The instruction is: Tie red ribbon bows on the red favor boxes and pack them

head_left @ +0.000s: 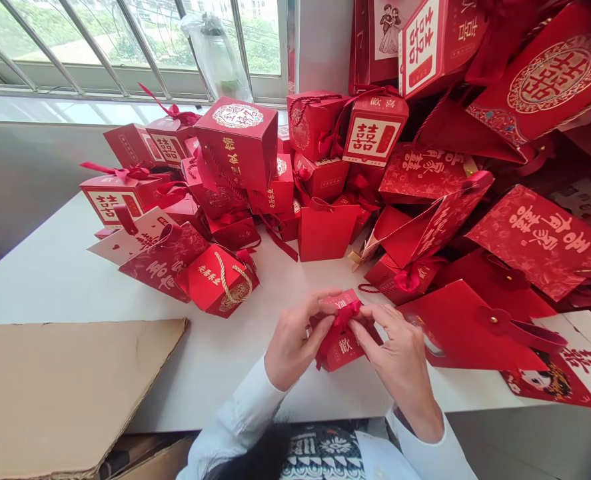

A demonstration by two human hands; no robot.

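Observation:
A small red gift box with a red ribbon sits on the white table just in front of me. My left hand grips its left side, fingers curled around the box and ribbon. My right hand pinches the ribbon at the box's top from the right. Both sleeves are white.
A big heap of red wedding boxes and bags covers the back and right of the table. A flat red bag with a strap lies right of my hands. A cardboard sheet lies at front left. A window stands behind.

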